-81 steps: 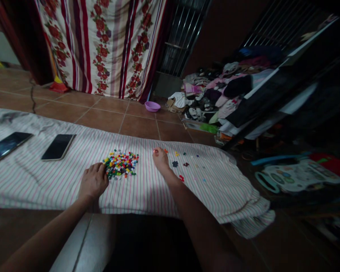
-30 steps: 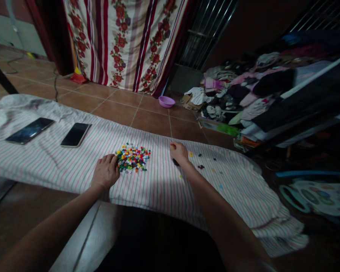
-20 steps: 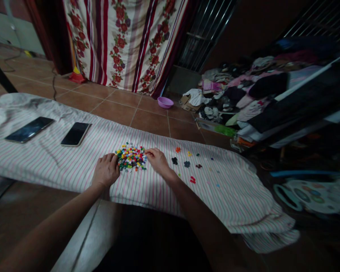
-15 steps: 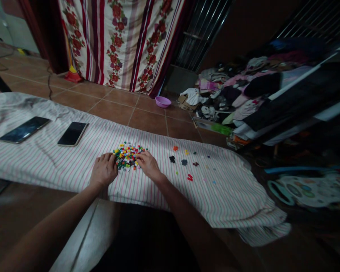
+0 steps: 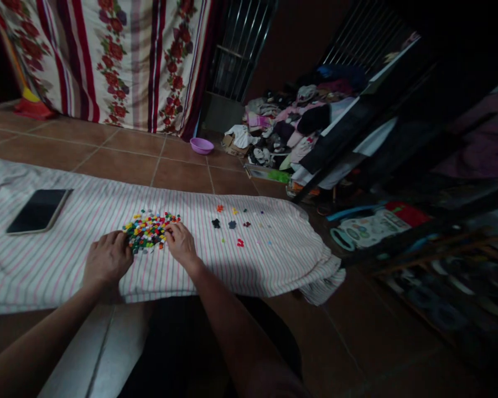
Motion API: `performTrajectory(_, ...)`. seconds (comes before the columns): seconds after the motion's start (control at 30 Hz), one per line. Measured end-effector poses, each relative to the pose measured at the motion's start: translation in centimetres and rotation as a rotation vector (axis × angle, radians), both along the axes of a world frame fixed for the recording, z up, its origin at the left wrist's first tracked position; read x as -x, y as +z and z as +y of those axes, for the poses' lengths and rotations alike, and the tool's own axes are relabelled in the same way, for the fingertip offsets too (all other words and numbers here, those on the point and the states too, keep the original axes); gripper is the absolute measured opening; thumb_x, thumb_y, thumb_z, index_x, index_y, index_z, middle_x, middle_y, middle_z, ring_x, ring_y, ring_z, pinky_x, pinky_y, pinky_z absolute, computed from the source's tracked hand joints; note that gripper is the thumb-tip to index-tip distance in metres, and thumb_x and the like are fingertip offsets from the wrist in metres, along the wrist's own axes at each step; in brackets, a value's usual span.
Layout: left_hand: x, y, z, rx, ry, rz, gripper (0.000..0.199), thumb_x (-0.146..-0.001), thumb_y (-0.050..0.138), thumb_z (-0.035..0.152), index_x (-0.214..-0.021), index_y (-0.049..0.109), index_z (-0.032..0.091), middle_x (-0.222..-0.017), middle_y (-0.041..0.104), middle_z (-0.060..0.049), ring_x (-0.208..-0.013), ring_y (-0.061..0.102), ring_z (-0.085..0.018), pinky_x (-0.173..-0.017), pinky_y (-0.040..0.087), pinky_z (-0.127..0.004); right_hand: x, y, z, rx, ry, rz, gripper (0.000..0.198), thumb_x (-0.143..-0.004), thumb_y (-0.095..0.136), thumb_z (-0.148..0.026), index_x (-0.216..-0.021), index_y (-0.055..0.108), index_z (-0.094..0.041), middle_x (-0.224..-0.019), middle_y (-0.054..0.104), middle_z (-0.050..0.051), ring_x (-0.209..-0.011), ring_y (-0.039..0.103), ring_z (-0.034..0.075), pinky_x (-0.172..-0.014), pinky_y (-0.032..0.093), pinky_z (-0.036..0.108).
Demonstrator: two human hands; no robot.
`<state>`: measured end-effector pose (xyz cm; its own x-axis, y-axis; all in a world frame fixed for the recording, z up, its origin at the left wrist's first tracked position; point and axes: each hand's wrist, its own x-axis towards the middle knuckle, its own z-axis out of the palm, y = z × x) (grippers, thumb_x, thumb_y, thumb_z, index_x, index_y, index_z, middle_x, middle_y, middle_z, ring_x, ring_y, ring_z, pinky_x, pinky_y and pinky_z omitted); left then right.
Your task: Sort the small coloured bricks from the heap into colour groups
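A pile of small multicoloured plastic pieces [image 5: 147,228] lies on a striped cloth [image 5: 269,271]. My left hand [image 5: 109,255] rests at the pile's left edge, fingers loosely bent and slightly apart, with nothing visible in it. At the pile's right side my right hand [image 5: 182,243] has its thumb and fingertips pinched together; what is between them is too small to make out. Farther right, pieces lie in small groups by colour: an orange group [image 5: 219,208], a black group [image 5: 216,223], a dark grey group [image 5: 232,225] and a red group [image 5: 240,242], with single pieces around them.
A phone [image 5: 39,211] lies on the cloth at the left. Beyond the cloth, a purple basin [image 5: 201,146] stands on the tiled floor near a floral curtain [image 5: 116,55]. Heaped clothes [image 5: 290,121] are at the back right, by a dark slanted frame.
My view has swung to the right, so the scene sits farther left and one of two phones has almost left the picture. Both hands stay at the pile.
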<state>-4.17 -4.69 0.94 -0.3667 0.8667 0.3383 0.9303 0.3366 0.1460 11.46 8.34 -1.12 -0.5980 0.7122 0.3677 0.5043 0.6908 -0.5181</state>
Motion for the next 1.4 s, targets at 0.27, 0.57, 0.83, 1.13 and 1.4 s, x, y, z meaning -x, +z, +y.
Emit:
performTrajectory(0.27,-0.1,0.2,-0.1,0.010,0.006,0.049,0.030,-0.088,0.037,0.026,-0.105,0.059,0.015,-0.110,0.066,-0.018,-0.099,0.062,-0.033,-0.079,0.047,-0.045,0.1,0.6,-0.4,0.030,-0.066,-0.037,0.024,-0.098,0.038,-0.018,-0.109,0.058,-0.025,-0.108,0.063,0.006,-0.105,0.060,0.020,-0.094,0.048,0.033)
performTrajectory(0.57,0.0,0.3,-0.2,-0.011,-0.029,0.000,0.035,-0.086,0.035,0.027,-0.107,0.060,0.013,-0.108,0.065,-0.022,-0.099,0.062,-0.039,-0.077,0.048,-0.052,0.0,-0.3,0.3,0.082,-0.222,0.093,0.022,-0.098,0.040,-0.021,-0.108,0.059,-0.025,-0.109,0.068,0.004,-0.105,0.063,0.018,-0.092,0.048,0.029)
performTrajectory(0.83,0.2,-0.1,0.0,0.005,-0.028,0.053,0.036,-0.089,0.033,0.025,-0.110,0.058,0.011,-0.110,0.065,-0.022,-0.100,0.062,-0.037,-0.078,0.047,-0.048,-0.7,-0.3,0.5,0.168,-0.316,0.151,0.026,-0.100,0.038,-0.026,-0.106,0.062,-0.025,-0.096,0.073,0.003,-0.094,0.067,0.017,-0.086,0.048,0.026)
performTrajectory(1.13,-0.2,0.5,0.1,0.066,0.031,-0.010,0.036,-0.086,0.039,0.026,-0.111,0.060,0.010,-0.115,0.064,-0.020,-0.105,0.060,-0.033,-0.084,0.044,-0.043,-2.0,-0.2,0.3,0.206,-0.326,0.325,0.025,-0.097,0.041,-0.030,-0.107,0.063,-0.025,-0.078,0.072,-0.003,-0.081,0.069,0.014,-0.081,0.049,0.023)
performTrajectory(1.4,0.1,0.0,0.1,0.096,0.038,0.074,0.035,-0.090,0.033,0.028,-0.112,0.056,0.013,-0.113,0.065,-0.016,-0.102,0.061,-0.031,-0.082,0.044,-0.042,-8.2,1.5,5.3,0.248,-0.347,0.598,0.023,-0.089,0.046,-0.032,-0.104,0.060,-0.021,-0.090,0.071,0.004,-0.074,0.068,0.014,-0.072,0.054,0.027)
